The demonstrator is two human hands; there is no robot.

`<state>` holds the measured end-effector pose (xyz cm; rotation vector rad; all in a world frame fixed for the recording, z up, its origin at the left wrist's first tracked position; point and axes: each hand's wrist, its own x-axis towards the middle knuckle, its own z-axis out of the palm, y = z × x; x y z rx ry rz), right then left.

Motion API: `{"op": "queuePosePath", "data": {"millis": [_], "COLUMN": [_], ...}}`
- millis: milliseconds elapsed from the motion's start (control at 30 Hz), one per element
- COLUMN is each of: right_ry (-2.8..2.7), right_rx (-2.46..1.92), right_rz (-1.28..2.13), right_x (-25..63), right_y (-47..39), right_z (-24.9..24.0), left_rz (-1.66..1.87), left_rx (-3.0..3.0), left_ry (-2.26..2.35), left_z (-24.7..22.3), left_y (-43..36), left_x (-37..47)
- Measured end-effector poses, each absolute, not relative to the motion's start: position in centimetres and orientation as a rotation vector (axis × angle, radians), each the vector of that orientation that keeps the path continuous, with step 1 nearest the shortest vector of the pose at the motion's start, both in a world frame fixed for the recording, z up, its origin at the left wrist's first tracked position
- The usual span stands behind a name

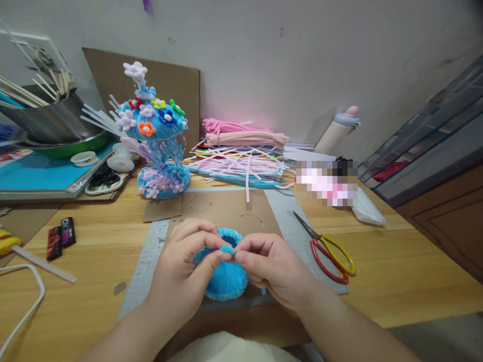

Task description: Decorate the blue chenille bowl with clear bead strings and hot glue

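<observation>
My left hand (184, 264) and my right hand (273, 266) meet in front of me, each with thumb and forefinger pinched on a small curled piece of blue pipe cleaner (227, 250). Just below and behind the fingers is a round blue form (226, 281) with a fuzzy braided rim, partly covered by both hands. It rests over a brown cardboard sheet (249, 201) on a grey cutting mat (141, 274). Thin beaded strands (260, 221) lie on the cardboard beyond my hands.
Scissors (324, 246) with red and yellow handles lie right of my hands. A blue flowered pipe-cleaner ornament (151, 130) stands at the back left. Bundled pipe cleaners (241, 156) are piled by the wall, with a bottle (335, 130) to their right. A glue gun (9, 244) lies far left.
</observation>
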<state>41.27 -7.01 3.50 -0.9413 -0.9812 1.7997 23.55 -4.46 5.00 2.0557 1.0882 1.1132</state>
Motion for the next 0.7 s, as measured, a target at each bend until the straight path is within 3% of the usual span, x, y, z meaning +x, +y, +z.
{"op": "queuePosePath", "data": {"millis": [333,533,700], "right_ry": [-1.236,-1.297,-1.002], "right_rx": [-1.298,-1.156,-0.830], "right_rz": [1.565,1.564,1.921], "right_x": [40.4,40.9,41.5], "right_y": [-6.5,-6.5,-6.6], "right_z": [3.9,3.7,3.7], "left_rz": [1.020,1.036,1.076], "left_rx": [3.057,2.934,2.411], "left_ry": [0.794,0.798,0.899], "left_z": [4.9,5.7,5.5], "left_y": [-4.4,-4.3,-4.6], "left_x": [22.6,22.5,23.1]}}
